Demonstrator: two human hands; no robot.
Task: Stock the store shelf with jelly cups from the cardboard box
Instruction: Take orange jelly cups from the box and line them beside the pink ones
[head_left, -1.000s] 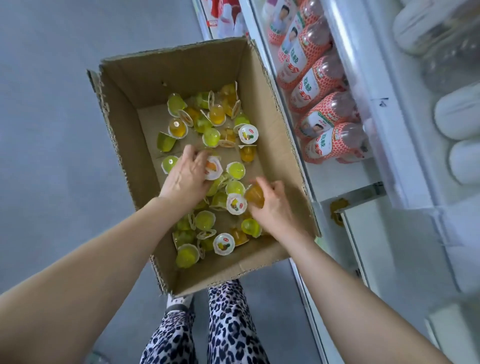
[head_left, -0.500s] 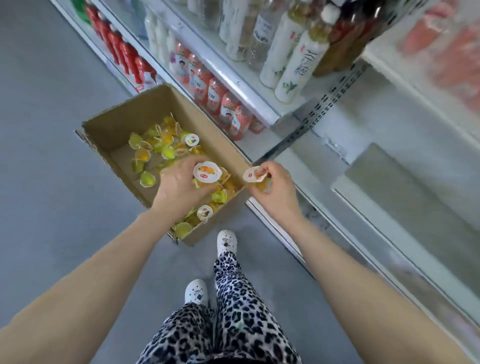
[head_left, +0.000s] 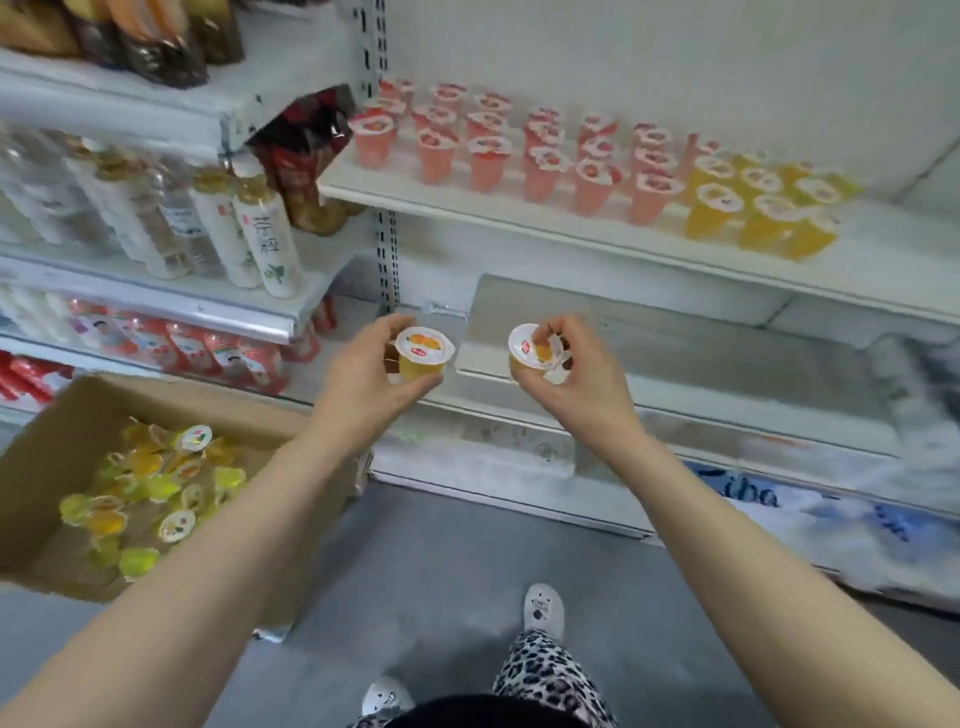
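each hand (head_left: 363, 374) (head_left: 576, 374) grips jelly cups (head_left: 423, 353); shelf (head_left: 571, 218) part stocked, many cups left in the cardboard box (head_left: 47, 457).

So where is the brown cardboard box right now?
In the head view, the brown cardboard box sits on the grey floor at lower left, below the bottle shelves.

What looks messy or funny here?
The jelly cups in the cardboard box lie jumbled, many tipped over, unlike the upright rows on the shelf. Nothing looks spilled.
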